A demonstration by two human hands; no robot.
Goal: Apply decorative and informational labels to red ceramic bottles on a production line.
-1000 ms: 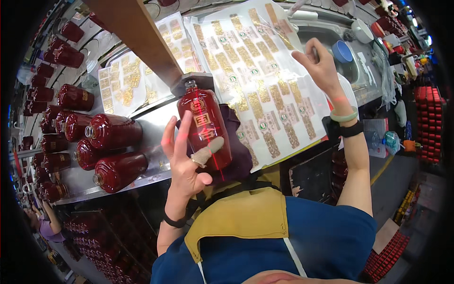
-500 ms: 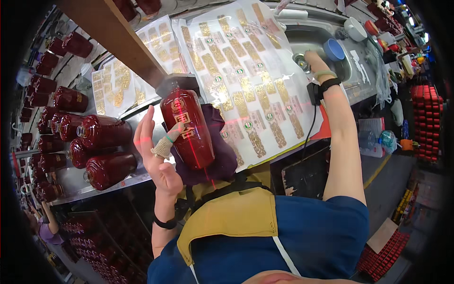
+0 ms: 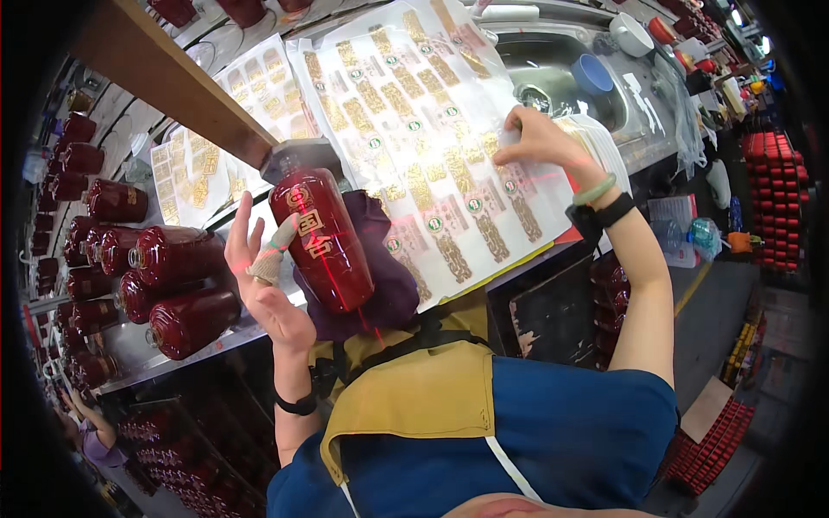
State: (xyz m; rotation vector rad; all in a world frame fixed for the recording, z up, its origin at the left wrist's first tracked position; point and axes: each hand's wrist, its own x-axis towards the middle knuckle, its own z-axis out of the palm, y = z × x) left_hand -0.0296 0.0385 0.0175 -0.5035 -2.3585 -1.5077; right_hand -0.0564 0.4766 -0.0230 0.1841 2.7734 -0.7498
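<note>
A dark red glass bottle (image 3: 326, 246) with gold characters lies tilted on a dark purple cloth (image 3: 401, 298), its neck end by a dark block (image 3: 298, 158) under a wooden beam. My left hand (image 3: 281, 289) is beside the bottle with fingers spread. One of its fingers wears a beige fabric cot (image 3: 269, 262) and reaches the bottle's edge; whether it presses on the glass I cannot tell. Over the right part of a white sheet of gold decals (image 3: 432, 142) hovers my right hand (image 3: 553, 147), thumb and fingers curved but apart, seemingly with nothing between them. Red laser lines cross the bottle.
Several red bottles (image 3: 194, 321) lie at the left of the metal table. Another decal sheet (image 3: 268, 73) is behind the beam. A steel sink (image 3: 553, 52) with a blue bowl (image 3: 591, 74) sits at the back right. Beside my right wrist is a white stack (image 3: 600, 138).
My right hand has come out of the sink, back toward me and left, over the decal sheet. My left hand stays beside the bottle. The whole view has shifted slightly.
</note>
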